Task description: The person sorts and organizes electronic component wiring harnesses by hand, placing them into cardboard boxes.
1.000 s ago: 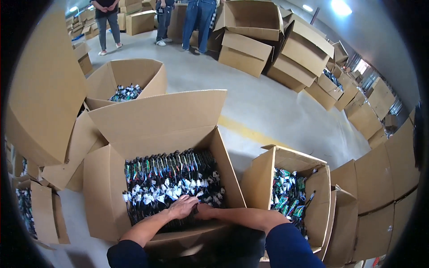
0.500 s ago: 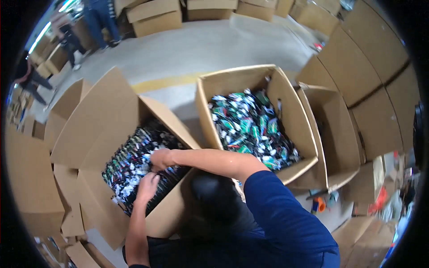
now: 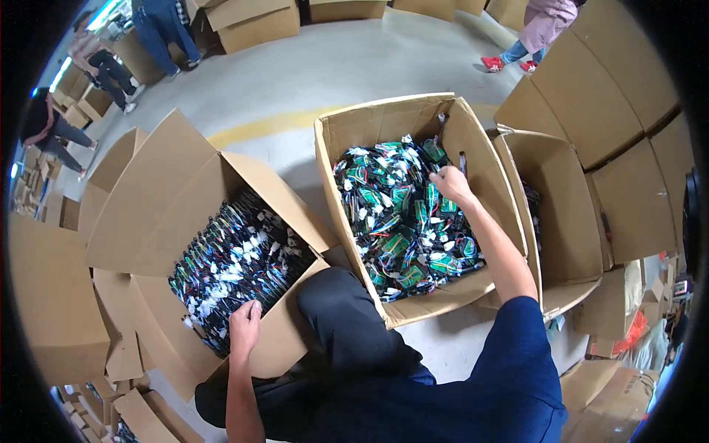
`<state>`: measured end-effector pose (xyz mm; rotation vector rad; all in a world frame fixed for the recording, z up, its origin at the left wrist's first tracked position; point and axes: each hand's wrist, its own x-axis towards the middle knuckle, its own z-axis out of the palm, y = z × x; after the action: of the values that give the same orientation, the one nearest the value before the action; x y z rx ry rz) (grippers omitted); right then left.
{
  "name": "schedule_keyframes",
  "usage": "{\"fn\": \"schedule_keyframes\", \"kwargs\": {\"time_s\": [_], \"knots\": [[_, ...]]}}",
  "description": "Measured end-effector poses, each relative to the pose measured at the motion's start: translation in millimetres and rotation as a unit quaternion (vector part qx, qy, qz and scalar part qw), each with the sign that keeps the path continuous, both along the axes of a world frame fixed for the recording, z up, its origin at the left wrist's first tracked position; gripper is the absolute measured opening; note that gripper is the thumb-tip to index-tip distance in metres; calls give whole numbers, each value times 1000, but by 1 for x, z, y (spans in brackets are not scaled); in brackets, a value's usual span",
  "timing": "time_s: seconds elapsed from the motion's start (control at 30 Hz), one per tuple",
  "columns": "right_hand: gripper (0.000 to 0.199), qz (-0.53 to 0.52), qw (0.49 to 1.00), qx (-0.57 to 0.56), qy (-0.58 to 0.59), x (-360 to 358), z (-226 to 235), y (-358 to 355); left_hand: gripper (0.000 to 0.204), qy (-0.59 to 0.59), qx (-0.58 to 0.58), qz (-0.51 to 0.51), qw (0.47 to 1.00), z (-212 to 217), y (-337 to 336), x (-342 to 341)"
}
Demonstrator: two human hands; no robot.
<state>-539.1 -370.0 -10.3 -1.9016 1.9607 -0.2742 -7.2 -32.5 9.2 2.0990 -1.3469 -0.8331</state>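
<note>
On the left an open cardboard box point(image 3: 277, 343) holds rows of dark boards with coloured wires and white connectors point(image 3: 236, 258), packed close together. My left hand point(image 3: 244, 326) is over that box's near side, fingers curled in; whatever they may hold is hidden. To the right, a second box point(image 3: 391, 122) contains a loose heap of green circuit boards point(image 3: 399, 199) with wires and white plugs. My right hand point(image 3: 450, 182) is above the heap's right part, its fingers bent together and pointing down. Nothing can be made out between them.
A third open box point(image 3: 554, 192) stands against the right one, with stacked closed cartons point(image 3: 624, 214) beyond. More cartons point(image 3: 255, 26) line the far floor. A person in red shoes point(image 3: 543, 33) is at the far right; several people stand at the far left.
My right hand has moved from the left box across to the heap in the right box. My left hand has stayed over the left box. A person has appeared at the far right.
</note>
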Motion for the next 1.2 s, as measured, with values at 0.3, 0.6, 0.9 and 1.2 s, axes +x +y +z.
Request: {"fn": "schedule_keyframes", "kwargs": {"time_s": [0.3,0.6,0.9,1.2], "knots": [[59,35,998,-46,27,71,-42,-51,28,-49,-29,28,998,-7,5,5],[78,175,977,2,120,167,-35,-3,26,-63,-21,39,997,6,0,-3],[49,178,978,109,18,63,26,53,29,-91,-55,31,994,-6,7,7],[105,331,910,77,239,35,-64,152,25,-50,-42,85,994,10,6,12]]}}
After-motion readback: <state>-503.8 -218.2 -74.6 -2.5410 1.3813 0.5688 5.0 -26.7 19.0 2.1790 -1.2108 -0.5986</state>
